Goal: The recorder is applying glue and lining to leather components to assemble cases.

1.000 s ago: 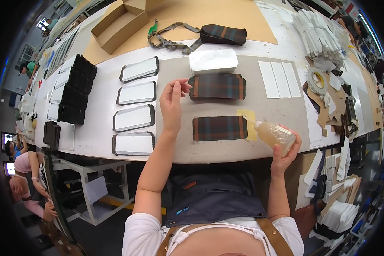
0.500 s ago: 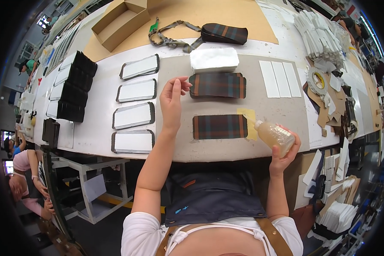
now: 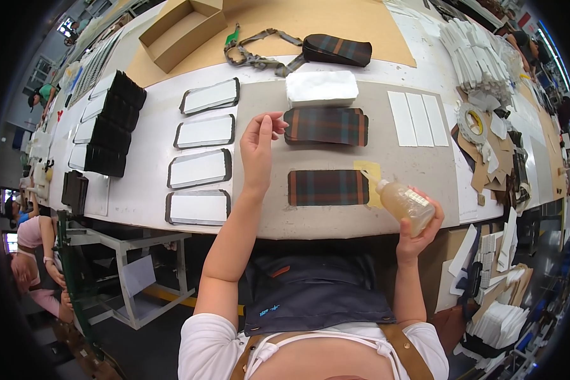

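My right hand (image 3: 424, 225) grips a clear plastic squeeze bottle (image 3: 405, 202) of cloudy yellowish liquid, tilted with its thin nozzle pointing up and left. The nozzle's tip is over a yellow patch (image 3: 375, 170) beside a single dark plaid piece (image 3: 328, 188), which lies flat on the grey board. Thumb and fingers bent together, my left hand (image 3: 258, 136) hovers by the left end of a stack of similar plaid pieces (image 3: 326, 127). No object shows between those fingers. Just beyond that stack stands a white block-like pile (image 3: 322, 88).
Left of my forearm, several white panels with dark edging (image 3: 199, 168) lie in a column, with dark stacks (image 3: 107, 126) farther left. Farther back are a cardboard box (image 3: 182, 35), a strap (image 3: 259, 58) and a plaid case (image 3: 337, 50). White strips (image 3: 418, 119) and a tape roll (image 3: 472, 122) lie right.
The bottle's nozzle now shows over the yellow patch, and my right hand has shifted only slightly. My left hand stays by the plaid stack. The whole view has moved a little.
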The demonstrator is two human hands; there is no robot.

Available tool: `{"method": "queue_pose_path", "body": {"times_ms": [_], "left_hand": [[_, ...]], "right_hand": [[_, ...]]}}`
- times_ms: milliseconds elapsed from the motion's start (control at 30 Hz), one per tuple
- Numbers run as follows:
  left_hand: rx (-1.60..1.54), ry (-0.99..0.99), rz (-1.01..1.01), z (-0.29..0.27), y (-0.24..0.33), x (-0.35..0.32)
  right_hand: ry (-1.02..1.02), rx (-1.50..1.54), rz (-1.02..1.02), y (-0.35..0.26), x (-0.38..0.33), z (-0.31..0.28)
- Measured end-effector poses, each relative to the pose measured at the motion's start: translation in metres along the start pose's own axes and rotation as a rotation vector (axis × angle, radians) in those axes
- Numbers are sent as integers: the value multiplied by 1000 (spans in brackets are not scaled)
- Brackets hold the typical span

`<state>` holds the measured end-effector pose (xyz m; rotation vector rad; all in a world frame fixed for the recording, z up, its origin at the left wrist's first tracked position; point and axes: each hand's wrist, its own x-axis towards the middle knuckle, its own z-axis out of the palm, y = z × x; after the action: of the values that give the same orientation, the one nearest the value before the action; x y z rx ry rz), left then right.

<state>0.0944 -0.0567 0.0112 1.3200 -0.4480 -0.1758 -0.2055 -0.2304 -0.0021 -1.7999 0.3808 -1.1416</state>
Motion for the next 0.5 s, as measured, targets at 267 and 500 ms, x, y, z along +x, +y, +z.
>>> {"method": "queue_pose_path", "body": {"times_ms": [267, 500], "left_hand": [[-1, -4, -5, 0, 1, 1], [-5, -4, -6, 1, 0, 0]], "right_hand": [[-63, 35, -65, -3, -2, 23], [-192, 59, -172, -5, -1, 46]]}}
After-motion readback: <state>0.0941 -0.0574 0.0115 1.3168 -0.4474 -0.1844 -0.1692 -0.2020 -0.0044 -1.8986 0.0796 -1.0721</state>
